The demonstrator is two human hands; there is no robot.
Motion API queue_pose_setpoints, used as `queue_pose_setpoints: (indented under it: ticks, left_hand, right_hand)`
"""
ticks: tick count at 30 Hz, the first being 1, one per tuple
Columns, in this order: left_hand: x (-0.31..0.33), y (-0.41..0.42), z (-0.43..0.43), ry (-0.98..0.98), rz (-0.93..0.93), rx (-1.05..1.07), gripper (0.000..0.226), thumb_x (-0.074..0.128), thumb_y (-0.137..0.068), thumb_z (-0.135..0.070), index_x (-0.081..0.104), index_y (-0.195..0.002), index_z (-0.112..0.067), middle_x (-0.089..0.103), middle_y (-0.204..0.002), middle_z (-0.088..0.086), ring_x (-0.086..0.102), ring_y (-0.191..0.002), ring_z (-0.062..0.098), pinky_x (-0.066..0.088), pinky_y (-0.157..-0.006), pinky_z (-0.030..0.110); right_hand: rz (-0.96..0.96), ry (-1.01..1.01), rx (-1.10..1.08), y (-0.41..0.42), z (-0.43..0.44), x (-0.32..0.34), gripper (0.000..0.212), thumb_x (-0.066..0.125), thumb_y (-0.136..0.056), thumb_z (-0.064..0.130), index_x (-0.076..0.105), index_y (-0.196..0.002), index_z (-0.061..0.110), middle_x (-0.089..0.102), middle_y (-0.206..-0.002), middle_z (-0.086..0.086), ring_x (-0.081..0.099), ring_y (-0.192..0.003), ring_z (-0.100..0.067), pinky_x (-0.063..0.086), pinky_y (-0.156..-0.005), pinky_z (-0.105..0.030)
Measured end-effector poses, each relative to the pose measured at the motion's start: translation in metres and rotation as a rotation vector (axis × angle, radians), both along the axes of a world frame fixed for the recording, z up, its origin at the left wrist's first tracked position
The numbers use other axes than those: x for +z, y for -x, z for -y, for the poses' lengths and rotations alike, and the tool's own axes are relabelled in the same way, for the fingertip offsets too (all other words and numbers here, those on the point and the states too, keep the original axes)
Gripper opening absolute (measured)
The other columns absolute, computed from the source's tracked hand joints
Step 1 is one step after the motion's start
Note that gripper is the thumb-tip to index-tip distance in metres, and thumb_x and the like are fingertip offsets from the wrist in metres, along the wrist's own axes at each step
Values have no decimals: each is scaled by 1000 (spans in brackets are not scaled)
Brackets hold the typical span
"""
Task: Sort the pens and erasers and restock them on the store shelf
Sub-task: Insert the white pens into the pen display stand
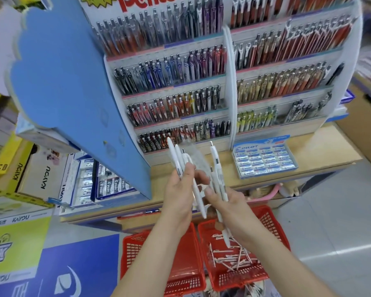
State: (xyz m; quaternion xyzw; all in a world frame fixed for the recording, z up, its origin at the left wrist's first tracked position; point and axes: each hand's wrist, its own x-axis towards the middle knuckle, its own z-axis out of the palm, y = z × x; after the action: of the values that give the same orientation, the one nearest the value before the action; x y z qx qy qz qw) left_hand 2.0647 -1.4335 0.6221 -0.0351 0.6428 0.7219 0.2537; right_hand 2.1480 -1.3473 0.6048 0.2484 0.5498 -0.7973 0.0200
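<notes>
Left hand (180, 194), right hand (231, 205) grip white pens (215, 156), barrels half-hidden

Bare counter strip (321, 146) beside eraser box (266, 173) — blue panel (73, 82) leftward

PILOT reads on the blue eraser box (257, 146) lid, KAYOU down the cardboard carton (45, 177) (red display header (150, 3) lettering is cut off).

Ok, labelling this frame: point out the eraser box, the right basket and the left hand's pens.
eraser box (253, 146): head view, lid flap.
right basket (270, 217): head view, far wall.
pens (174, 156): head view, white barrel.
</notes>
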Motion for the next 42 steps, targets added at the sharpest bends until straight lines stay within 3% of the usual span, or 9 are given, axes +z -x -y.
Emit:
queue_pose_setpoints:
  ticks: [7, 12, 17, 21, 28, 31, 35, 37, 42]
  left_hand:
    - [6, -17, -15, 29, 27, -22, 34, 42, -98, -40, 62, -104, -13, 72, -97, 13, 69, -90, 32, 54, -84, 50]
    - [8, -24, -14, 47, -23, -166, 37, 38, -99, -39, 61, -115, -14, 73, -94, 5, 70, -82, 16, 55, -72, 32]
    - [7, -19, -5, 332, -221, -350, 34, 36, -96, -46, 53, -117, -27, 51, -63, 0, 46, -48, 11, 38, -43, 24]
    - [9, -6, 18, 712, -422, -544, 32, 36, -97, -46, 56, -104, -23, 64, -86, 6, 62, -78, 22, 50, -70, 38]
    - [20, -2, 37, 872, -525, -932, 26, 35, -98, -45, 54, -97, -27, 51, -66, -6, 51, -62, 16, 44, -64, 39]
    - [27, 5, 41, 708, -438, -780, 5, 50, -95, -34, 54, -94, -37, 58, -72, -10, 54, -61, 14, 47, -60, 34]
    - [35, 19, 43, 455, -331, -324, 8, 62, -89, -8, 62, -90, -16, 61, -66, 3, 54, -50, 10, 50, -50, 25]
    - [33, 25, 43, 438, -373, -260, 9, 63, -87, -6, 63, -87, -15, 65, -72, 11, 61, -58, 16, 56, -61, 31]
    - [29, 53, 42, 584, -589, -121, 14, 70, -82, -12, 69, -82, -25, 70, -73, -6, 68, -72, 12, 55, -70, 27]
  right_hand:
    - [-69, 84, 40, -1, -9, 9, 9, 70, -84, 18, 63, -89, 13, 52, -58, -1, 40, -47, -10, 27, -38, -21]
    - [-35, 85, -41, 3, -15, 7, 7, 64, -78, 7, 57, -76, 8, 44, -54, -5, 34, -43, -14, 22, -39, -18]
    - [-14, 65, -126, 5, -23, 6, 10, 53, -76, 2, 58, -69, 7, 55, -59, -9, 49, -44, -15, 24, -38, -15]
    - [-14, 21, -241, 6, -35, 2, 14, 58, -83, 4, 53, -71, 8, 49, -59, -8, 38, -42, -15, 23, -39, -18]
    - [-42, 77, -224, 11, -34, -5, 13, 67, -86, 15, 56, -85, 8, 41, -57, -4, 30, -42, -12, 26, -40, -19]
    - [-1, 91, -257, 12, -33, -8, 13, 63, -88, 9, 54, -78, 8, 44, -57, -4, 33, -42, -12, 27, -39, -19]
    - [52, 233, -358, 13, -35, -17, 11, 62, -89, 10, 56, -80, 10, 44, -57, -3, 34, -41, -10, 27, -37, -18]
    - [69, 250, -356, 16, -34, -23, 10, 62, -89, 10, 57, -80, 10, 44, -57, -3, 34, -40, -9, 27, -36, -18]
    - [111, 113, -365, 21, -36, -35, 10, 64, -89, 14, 58, -84, 9, 45, -57, -5, 35, -42, -13, 28, -38, -21]
